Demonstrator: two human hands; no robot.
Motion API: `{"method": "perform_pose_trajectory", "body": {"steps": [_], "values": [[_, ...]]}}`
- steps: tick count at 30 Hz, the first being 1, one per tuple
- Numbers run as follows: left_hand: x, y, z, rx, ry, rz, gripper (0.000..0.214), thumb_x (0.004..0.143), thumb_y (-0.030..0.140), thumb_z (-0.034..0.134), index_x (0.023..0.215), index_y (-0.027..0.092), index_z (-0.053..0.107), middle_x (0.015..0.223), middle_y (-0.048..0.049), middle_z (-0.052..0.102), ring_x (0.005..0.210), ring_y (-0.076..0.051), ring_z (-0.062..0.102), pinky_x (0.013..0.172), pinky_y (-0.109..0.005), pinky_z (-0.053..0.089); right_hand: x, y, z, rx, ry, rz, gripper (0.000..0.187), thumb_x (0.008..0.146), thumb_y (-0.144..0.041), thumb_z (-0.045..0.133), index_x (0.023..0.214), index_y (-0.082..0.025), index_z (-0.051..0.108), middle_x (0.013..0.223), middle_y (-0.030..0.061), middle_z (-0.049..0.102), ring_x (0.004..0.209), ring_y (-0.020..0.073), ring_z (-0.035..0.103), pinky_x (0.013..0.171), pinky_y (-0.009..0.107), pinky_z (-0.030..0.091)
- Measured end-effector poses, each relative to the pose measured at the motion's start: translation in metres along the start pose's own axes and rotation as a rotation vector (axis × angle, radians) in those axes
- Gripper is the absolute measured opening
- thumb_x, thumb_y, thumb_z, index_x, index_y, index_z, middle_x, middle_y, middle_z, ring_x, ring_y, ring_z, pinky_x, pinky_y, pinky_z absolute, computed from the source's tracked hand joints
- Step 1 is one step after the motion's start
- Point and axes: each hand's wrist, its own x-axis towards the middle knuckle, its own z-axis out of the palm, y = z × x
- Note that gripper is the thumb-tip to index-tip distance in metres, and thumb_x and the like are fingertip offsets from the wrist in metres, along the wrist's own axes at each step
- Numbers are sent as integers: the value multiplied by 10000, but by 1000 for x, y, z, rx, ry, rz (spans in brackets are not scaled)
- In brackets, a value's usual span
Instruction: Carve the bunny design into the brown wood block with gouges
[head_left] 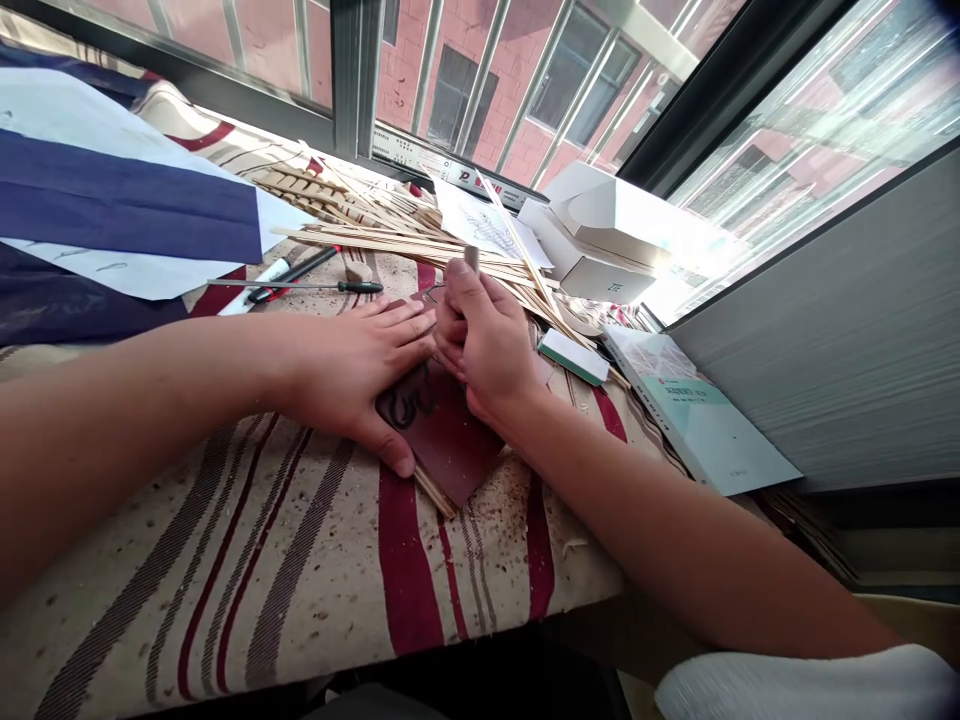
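Note:
A dark red board [457, 440] with a black painted mark lies on the striped cloth, its layered wooden edge facing me. My left hand [360, 370] lies flat across the board's left part, fingers stretched out and thumb along the near edge. Over the board's far right part, my right hand [487, 340] is closed around a slim tool [471, 258]. Only the tool's greyish top end sticks out above the fist; its lower end is hidden, so its kind cannot be told. Brown crumbs are scattered on the cloth near the board.
Thin wooden strips [390, 235] are heaped behind the hands. A thin screwdriver [360, 287] and markers [292, 272] lie at the left, near blue and white sheets [127, 190]. At the right are a green-and-white block [574, 357], a book [697, 410] and a white box [600, 240], by the window.

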Motion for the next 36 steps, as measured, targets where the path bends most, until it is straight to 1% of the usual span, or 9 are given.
{"method": "perform_pose_trajectory", "body": {"steps": [2,4,10,15,18,23,27,32,36], "values": [[0,0,0,0,-9,-21,1577,590,1127,578,1774,129,279,1842,-240,48,1733,-502,83,1431,-638,67,0,4,1,-1,209,-92,460,1093,-188,589,681,-224,385,514,-96,321,441,57,255,417,207,261],[0,-1,1,2,8,-14,1554,607,1122,577,1775,140,279,1840,-243,63,1732,-501,96,1427,-646,78,1,4,1,2,251,-85,458,1105,-213,577,693,-227,375,511,-96,317,441,63,251,421,211,265],[-1,-3,1,14,34,40,1486,609,1099,617,1772,230,299,1851,-174,148,1737,-465,128,1449,-576,90,-1,-6,-4,-9,-220,111,526,1107,-435,584,679,-252,339,525,-106,233,402,70,139,395,267,149],[-1,-5,1,29,-11,-2,1532,625,1070,645,1791,166,230,1842,-224,31,1737,-490,86,1439,-624,80,-6,7,-2,-86,100,-169,456,1089,-405,603,716,-248,393,577,-77,322,475,91,241,450,264,228],[-2,-7,2,19,18,11,1515,627,1061,662,1793,197,227,1846,-215,59,1738,-478,99,1441,-612,91,-9,9,0,-116,151,-249,420,1076,-372,628,728,-242,431,606,-68,368,497,87,267,455,253,241],[-3,-4,-1,26,-5,27,1470,629,1078,647,1761,195,327,1838,-242,98,1738,-475,117,1435,-628,95,-6,-5,-9,53,-168,3,496,1119,-417,523,686,-250,348,511,-106,217,394,77,141,383,250,166],[-4,-1,-4,33,-37,-9,1481,624,1102,605,1755,184,338,1840,-235,97,1739,-477,96,1440,-627,75,-7,-10,-18,144,-349,38,529,1089,-515,565,696,-249,331,509,-115,197,381,64,109,364,225,155],[-3,4,-6,49,-84,-41,1470,646,1041,675,1772,172,300,1848,-207,-10,1746,-470,18,1445,-603,82,-11,-14,-17,158,-410,5,489,1063,-484,603,708,-257,356,511,-115,217,370,63,128,343,223,169],[-3,10,-9,110,-144,-118,1545,681,1038,640,1801,109,123,1839,-220,-84,1749,-459,-29,1434,-632,64,-6,-25,-22,66,-289,-157,464,1056,-451,614,726,-267,345,512,-107,222,385,83,153,361,258,195]]}}
